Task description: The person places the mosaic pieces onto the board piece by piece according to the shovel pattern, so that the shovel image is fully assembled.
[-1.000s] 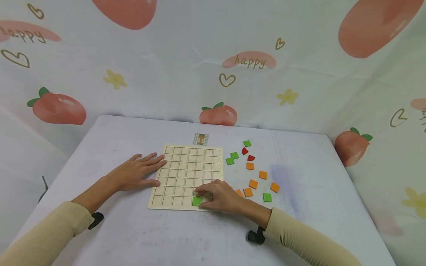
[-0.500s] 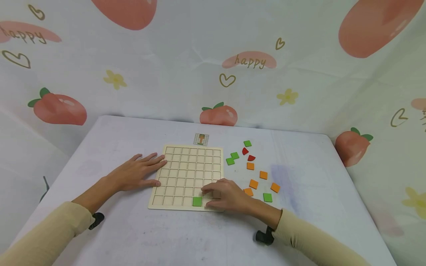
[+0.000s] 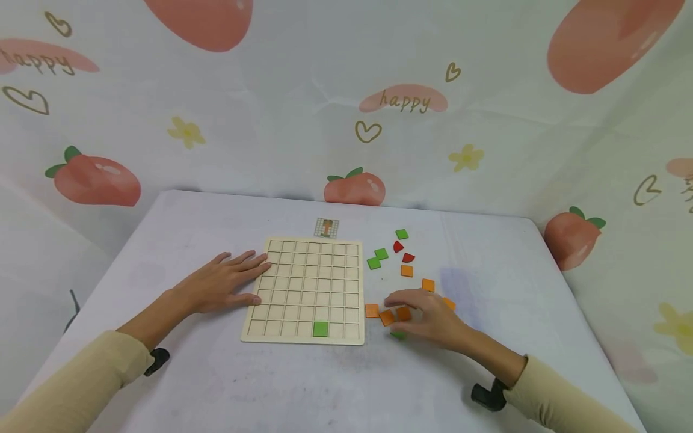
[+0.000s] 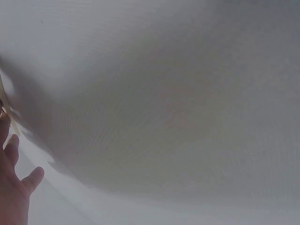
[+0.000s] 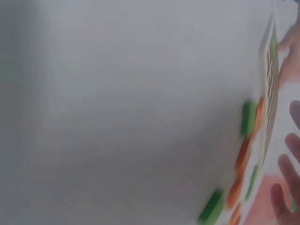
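A pale wooden grid board (image 3: 300, 291) lies flat on the table, with one green square tile (image 3: 320, 329) in a cell of its front row. My left hand (image 3: 219, 285) is spread at the board's left side, fingertips and thumb touching its edge. To the right of the board, my right hand (image 3: 430, 317) hovers over loose tiles with thumb and fingers apart, holding nothing. Under its fingers are orange square tiles (image 3: 387, 317) and a partly hidden green tile (image 3: 398, 335). The right wrist view is blurred; the right fingers (image 5: 291, 168) show apart from the tiles there.
Farther back on the right lie more green tiles (image 3: 374, 263), two red quarter-round pieces (image 3: 408, 257) and more orange tiles (image 3: 407, 270). A small picture card (image 3: 327, 227) sits behind the board. A printed cloth (image 3: 271, 120) hangs behind the table (image 3: 260, 391).
My right hand has moved right, off the board and over the loose tiles, leaving the green tile in its cell. My left hand has stayed at the board's edge.
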Action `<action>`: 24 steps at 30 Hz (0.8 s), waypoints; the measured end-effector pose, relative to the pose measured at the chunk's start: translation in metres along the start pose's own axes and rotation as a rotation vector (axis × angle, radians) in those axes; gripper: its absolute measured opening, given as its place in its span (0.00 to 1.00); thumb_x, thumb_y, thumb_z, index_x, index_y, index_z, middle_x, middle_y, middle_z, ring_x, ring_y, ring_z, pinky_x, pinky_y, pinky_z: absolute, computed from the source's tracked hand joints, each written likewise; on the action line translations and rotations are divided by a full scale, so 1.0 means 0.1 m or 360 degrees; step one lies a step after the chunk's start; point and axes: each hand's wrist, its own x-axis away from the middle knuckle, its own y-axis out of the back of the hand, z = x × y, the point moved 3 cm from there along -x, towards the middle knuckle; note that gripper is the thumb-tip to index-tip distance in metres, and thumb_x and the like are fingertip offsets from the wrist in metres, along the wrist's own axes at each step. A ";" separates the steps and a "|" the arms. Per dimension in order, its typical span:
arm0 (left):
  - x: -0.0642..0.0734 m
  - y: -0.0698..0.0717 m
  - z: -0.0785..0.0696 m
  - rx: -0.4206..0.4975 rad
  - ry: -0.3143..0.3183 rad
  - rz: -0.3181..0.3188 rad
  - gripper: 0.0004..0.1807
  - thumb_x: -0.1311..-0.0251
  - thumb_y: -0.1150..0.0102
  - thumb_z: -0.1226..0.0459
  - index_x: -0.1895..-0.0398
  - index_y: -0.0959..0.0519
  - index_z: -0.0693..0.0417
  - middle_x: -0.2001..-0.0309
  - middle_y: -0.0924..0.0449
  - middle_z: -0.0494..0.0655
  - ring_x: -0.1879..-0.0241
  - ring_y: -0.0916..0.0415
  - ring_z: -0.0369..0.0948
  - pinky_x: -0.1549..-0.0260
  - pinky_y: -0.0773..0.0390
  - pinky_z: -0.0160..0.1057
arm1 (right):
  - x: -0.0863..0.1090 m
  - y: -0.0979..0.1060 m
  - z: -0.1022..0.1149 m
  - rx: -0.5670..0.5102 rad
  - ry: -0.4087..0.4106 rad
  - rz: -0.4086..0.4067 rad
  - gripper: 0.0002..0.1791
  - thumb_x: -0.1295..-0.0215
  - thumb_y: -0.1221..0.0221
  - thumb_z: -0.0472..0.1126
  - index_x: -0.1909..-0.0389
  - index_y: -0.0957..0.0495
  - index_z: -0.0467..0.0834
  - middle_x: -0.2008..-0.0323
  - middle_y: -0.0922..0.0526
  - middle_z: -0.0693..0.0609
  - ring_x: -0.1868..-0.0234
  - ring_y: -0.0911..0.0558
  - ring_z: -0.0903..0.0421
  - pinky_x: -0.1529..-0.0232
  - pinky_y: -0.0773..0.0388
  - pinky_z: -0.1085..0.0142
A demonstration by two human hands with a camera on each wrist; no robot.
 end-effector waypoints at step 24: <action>0.00 -0.01 -0.01 -0.0006 0.0010 -0.0004 0.43 0.34 0.52 0.35 0.23 0.39 0.49 0.24 0.43 0.48 0.26 0.45 0.53 0.35 0.42 0.65 | 0.76 0.26 -0.53 0.0205 -0.0372 -0.0228 0.29 0.57 0.21 0.37 0.49 0.16 0.47 0.49 0.14 0.52 0.38 0.24 0.46 0.40 0.39 0.73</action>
